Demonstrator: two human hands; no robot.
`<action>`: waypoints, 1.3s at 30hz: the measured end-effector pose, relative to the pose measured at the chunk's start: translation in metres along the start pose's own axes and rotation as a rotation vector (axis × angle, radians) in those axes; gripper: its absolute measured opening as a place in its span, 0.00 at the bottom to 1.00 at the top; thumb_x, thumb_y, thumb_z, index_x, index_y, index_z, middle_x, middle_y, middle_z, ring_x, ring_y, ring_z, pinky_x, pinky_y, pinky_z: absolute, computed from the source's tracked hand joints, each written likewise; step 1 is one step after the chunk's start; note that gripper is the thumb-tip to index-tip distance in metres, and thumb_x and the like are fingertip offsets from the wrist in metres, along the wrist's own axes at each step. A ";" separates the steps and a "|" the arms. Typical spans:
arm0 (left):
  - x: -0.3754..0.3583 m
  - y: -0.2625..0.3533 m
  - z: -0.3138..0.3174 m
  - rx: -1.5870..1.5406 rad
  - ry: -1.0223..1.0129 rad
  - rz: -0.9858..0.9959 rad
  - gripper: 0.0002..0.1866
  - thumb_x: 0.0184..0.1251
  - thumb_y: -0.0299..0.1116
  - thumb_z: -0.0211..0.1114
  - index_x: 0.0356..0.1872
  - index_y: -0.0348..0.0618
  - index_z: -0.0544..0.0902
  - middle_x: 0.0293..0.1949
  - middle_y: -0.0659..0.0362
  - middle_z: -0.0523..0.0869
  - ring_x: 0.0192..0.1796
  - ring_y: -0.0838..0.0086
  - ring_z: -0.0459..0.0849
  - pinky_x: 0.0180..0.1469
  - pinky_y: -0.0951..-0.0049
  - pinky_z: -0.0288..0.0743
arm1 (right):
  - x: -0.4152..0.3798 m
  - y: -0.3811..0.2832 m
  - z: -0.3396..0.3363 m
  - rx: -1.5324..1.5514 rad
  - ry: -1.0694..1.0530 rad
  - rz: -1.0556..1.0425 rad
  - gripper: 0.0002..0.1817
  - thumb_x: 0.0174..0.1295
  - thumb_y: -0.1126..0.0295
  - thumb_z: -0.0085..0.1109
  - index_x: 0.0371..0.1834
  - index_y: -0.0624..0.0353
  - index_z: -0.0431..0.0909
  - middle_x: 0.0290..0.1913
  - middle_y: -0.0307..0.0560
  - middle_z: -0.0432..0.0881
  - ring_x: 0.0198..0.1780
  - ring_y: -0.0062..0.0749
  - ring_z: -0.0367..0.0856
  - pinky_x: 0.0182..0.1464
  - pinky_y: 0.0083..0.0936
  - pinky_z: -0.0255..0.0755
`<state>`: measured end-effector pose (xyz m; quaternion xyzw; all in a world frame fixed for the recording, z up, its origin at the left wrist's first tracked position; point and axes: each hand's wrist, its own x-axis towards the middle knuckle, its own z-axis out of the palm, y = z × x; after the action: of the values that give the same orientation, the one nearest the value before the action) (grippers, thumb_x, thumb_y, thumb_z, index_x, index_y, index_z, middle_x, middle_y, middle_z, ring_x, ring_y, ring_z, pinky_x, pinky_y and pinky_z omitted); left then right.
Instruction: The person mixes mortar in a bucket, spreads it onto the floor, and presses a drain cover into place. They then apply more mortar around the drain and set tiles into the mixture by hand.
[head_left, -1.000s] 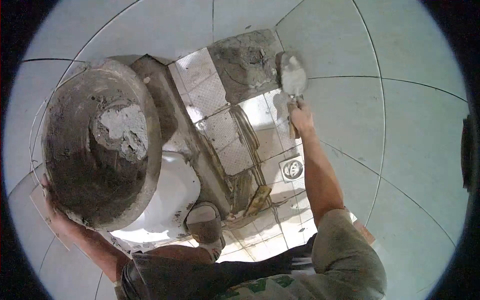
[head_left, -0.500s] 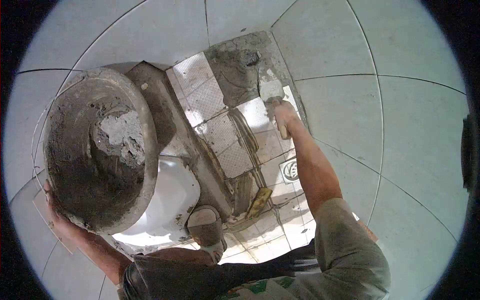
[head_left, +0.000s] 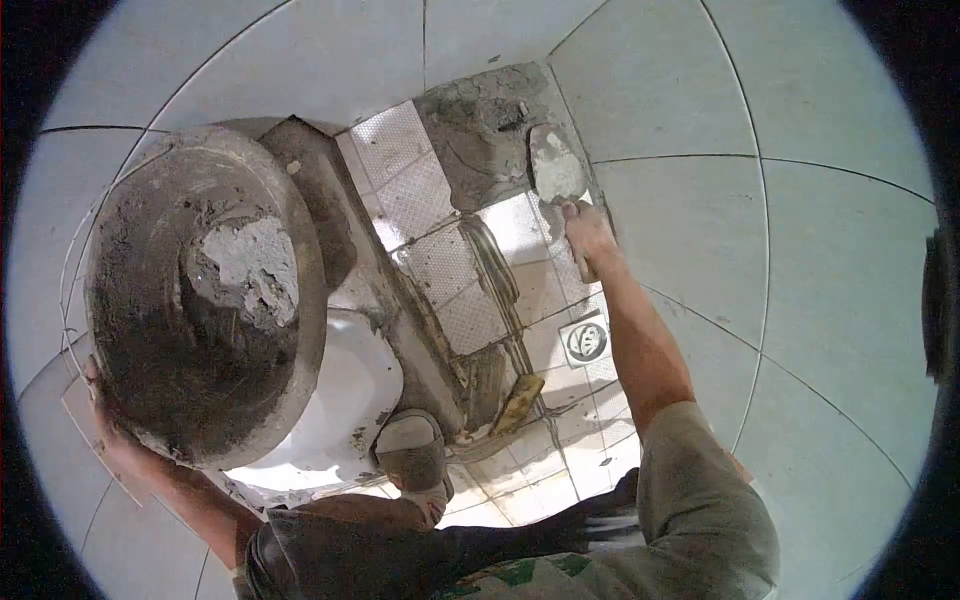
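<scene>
My right hand is closed round the handle of a trowel, its blade smeared with pale mortar. The blade lies over the right side of a patch of wet grey mortar in the far floor corner, beside the wall. At the left, my left hand is against the outside of a large mortar-caked bucket, low on its near left side. The bucket is tilted toward me, and a lump of grey mortar lies inside it. Most of my left fingers are hidden behind the bucket.
Small textured floor tiles border the mortar patch. A square floor drain is set near the right wall. A yellow sponge lies on the floor. White ceramic shows under the bucket, near my sandalled foot. Large tiled walls surround the corner.
The trowel has shifted slightly right with my right hand, and its blade has turned to show more of its mortar-smeared face. My left hand stays at the bucket.
</scene>
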<state>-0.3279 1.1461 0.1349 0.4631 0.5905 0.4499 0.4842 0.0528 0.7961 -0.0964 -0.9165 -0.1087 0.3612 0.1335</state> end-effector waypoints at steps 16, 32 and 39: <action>0.026 -0.023 -0.047 0.166 -0.090 0.164 0.23 0.75 0.37 0.45 0.62 0.29 0.72 0.61 0.48 0.76 0.62 0.61 0.74 0.65 0.60 0.65 | -0.002 0.026 -0.025 -0.039 0.154 -0.025 0.26 0.68 0.53 0.43 0.53 0.66 0.76 0.46 0.65 0.81 0.43 0.48 0.83 0.51 0.36 0.74; 0.017 0.000 -0.012 -0.130 -0.079 -0.108 0.26 0.68 0.43 0.55 0.58 0.33 0.75 0.55 0.50 0.79 0.56 0.61 0.78 0.61 0.63 0.67 | -0.214 -0.325 -0.141 -0.643 0.032 -1.179 0.11 0.57 0.68 0.57 0.38 0.63 0.80 0.32 0.57 0.82 0.33 0.47 0.83 0.35 0.39 0.77; 0.003 0.031 -0.015 0.166 -0.058 0.083 0.23 0.67 0.36 0.57 0.61 0.38 0.75 0.56 0.50 0.79 0.60 0.64 0.74 0.65 0.67 0.62 | -0.205 -0.371 -0.070 -0.772 0.062 -1.277 0.06 0.55 0.70 0.56 0.31 0.59 0.81 0.37 0.53 0.82 0.42 0.48 0.83 0.45 0.40 0.78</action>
<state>-0.3395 1.1532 0.1667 0.5386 0.5915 0.4057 0.4420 -0.0841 1.0726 0.2023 -0.6664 -0.7352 0.1234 -0.0111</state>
